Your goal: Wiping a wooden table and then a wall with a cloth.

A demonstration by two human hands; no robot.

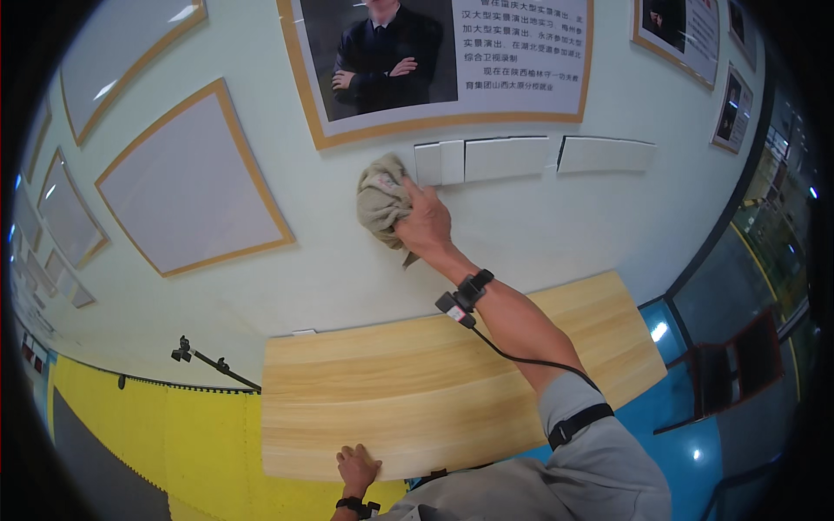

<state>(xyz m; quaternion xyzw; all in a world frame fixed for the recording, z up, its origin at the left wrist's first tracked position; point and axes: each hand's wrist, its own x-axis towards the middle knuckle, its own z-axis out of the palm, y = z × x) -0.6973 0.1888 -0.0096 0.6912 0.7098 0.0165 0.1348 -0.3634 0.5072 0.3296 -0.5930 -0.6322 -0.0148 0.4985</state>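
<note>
My right hand grips a bunched beige cloth against the pale wall, just left of a row of white switch or socket plates. Folds of the cloth hide some of my fingers. Below, my left hand rests on the near edge of a wooden tabletop, holding nothing, with its fingers slightly apart. A strap with a small black device and a cable sits on my right wrist.
A large framed poster hangs above the plates; a blank framed board is to the left. A black stand leans beside the table's left end. Yellow mats cover the floor there, and a dark chair stands at right.
</note>
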